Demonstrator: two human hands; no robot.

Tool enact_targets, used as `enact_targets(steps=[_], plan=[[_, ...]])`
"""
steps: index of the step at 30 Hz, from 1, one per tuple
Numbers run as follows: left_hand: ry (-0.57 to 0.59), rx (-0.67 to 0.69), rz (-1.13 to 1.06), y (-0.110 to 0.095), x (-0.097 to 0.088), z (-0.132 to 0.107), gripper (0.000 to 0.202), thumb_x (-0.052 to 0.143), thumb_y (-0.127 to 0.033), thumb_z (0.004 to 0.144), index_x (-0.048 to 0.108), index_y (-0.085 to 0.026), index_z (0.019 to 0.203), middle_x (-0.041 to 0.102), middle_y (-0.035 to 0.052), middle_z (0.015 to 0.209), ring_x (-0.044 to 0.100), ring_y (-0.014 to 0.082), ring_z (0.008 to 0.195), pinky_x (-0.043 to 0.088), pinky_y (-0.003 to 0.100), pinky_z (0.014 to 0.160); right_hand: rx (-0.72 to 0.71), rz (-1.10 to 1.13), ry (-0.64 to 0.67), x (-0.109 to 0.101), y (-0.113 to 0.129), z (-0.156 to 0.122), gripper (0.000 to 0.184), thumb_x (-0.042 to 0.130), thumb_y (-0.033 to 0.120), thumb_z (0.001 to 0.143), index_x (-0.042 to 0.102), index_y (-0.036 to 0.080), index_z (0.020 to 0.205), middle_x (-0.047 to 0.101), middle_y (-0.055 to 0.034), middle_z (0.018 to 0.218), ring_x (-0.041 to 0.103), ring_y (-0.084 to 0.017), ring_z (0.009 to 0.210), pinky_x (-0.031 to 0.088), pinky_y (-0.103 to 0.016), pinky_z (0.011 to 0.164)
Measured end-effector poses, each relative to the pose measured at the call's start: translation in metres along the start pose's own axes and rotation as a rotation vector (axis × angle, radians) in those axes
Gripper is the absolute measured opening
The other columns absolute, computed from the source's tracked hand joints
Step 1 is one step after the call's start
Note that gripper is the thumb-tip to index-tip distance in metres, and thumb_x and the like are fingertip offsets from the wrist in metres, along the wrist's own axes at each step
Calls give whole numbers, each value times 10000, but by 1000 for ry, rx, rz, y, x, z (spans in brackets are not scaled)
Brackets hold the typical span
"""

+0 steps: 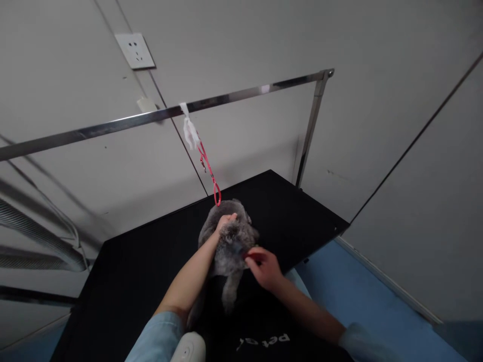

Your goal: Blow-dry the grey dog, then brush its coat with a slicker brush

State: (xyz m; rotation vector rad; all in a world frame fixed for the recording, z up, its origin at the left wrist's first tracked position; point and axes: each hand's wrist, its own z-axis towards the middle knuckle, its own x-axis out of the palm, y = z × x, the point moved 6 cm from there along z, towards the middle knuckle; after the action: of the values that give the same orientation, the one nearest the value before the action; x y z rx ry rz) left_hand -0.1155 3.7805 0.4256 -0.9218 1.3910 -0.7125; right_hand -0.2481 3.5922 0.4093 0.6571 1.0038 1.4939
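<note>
A grey, curly-furred dog (222, 210) is on the black grooming table (151, 256), its head hard to make out. My left hand (227, 219) is closed on the dog's fur, the fingers partly hidden. In my right hand (266, 269) is a brush with a red handle (255, 256); its blurred greyish head lies against the fur just below my left hand. A leg or tail (229, 296) of the dog hangs toward me. Above the dog dangles a red grooming loop (217, 193), apart from both hands.
A metal bar (241, 94) crosses above the table, with a white cloth tie (190, 131) holding the red loop. Ribbed hoses (37, 231) run at the left. Behind are a grey wall and a socket (136, 51); blue floor (350, 286) lies at the right.
</note>
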Motion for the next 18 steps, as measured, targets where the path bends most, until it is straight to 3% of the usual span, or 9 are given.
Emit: enact_targets(steps=[2,3,6,7,10,11,15,16,18], plan=[[-47,54,32,-1,1,2,427,503,-473,794,354,-218,486,315,-32,456,337,117,526,256,262,502,-52,-22,-157,-16,7,-6,125,558,319,810,620,223,858,665,-50,809,611,-173,715,493,-300,696],[-59,77,53,-1,2,3,441,504,-497,787,352,-217,482,309,-32,453,323,113,519,249,261,496,-88,-29,-117,-13,11,-9,119,560,319,807,622,228,851,660,-40,783,602,-165,689,489,-292,678],[-54,91,96,4,7,6,499,499,-598,752,349,-217,467,296,-37,444,303,106,501,248,250,485,-160,-28,251,20,22,-15,132,538,327,817,635,237,804,633,0,670,558,-132,579,457,-252,579],[-46,80,102,6,8,6,517,497,-630,740,350,-217,465,294,-41,442,301,104,493,255,246,484,-134,-29,283,25,21,-15,157,516,328,829,637,232,798,631,1,660,549,-126,564,449,-246,562],[-20,64,115,9,15,4,549,512,-675,714,349,-217,458,291,-49,437,302,100,473,274,241,480,0,-60,75,13,14,-9,202,479,326,850,635,209,795,656,-25,722,573,-137,627,463,-257,617],[-11,68,124,7,19,4,552,522,-670,716,345,-218,453,289,-50,430,305,100,467,282,243,481,-6,-72,63,12,14,-10,195,493,331,844,637,210,793,662,-29,731,582,-143,654,469,-266,653],[3,94,160,-7,24,-7,521,534,-593,764,375,-221,435,330,-35,411,358,113,461,349,267,516,-84,-35,347,34,12,-22,145,552,329,806,653,226,816,683,-19,735,607,-153,692,475,-273,704],[-18,108,158,-10,19,-15,501,522,-574,782,412,-216,449,380,-21,430,395,122,482,375,274,543,-36,-13,327,31,8,-23,144,551,318,802,651,220,832,688,-23,760,616,-156,707,479,-272,700],[-123,145,139,-11,-2,-42,440,487,-542,817,511,-196,546,521,24,553,496,152,600,429,288,640,87,13,156,10,-4,-21,150,552,310,789,637,200,848,686,-35,800,624,-169,736,484,-278,687]])
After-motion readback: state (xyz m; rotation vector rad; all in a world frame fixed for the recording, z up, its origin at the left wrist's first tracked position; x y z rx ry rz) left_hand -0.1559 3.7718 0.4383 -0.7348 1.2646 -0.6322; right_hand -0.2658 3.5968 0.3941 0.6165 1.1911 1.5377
